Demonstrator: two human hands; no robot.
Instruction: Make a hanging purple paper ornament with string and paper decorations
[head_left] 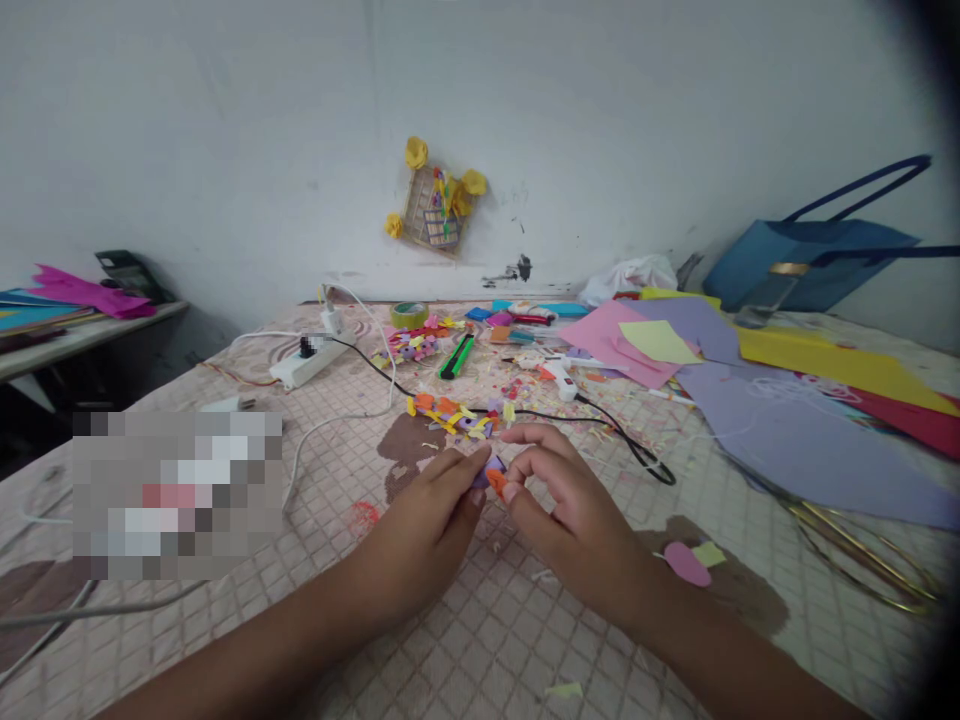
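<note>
Between finger and thumb, my left hand [439, 515] pinches a small purple paper piece [490, 470]. My right hand [562, 510] has its thumb and index finger closed on a small orange paper piece [497, 484], which touches the purple one. Just beyond my fingers lies a cluster of yellow, orange and purple paper pieces [454, 415]. A white glue gun [561, 381] rests behind my right hand, its black cable running right. Farther back are a green cutter [457, 356] and another pile of colourful paper pieces [420, 343].
A white power strip [311, 362] with cables is at the left. Purple paper sheets [810, 430], gold hoops [862, 550] and a blue bag [810, 265] occupy the right. Green tape [409, 316] stands near the wall. A pink paper oval [687, 564] lies by my right forearm.
</note>
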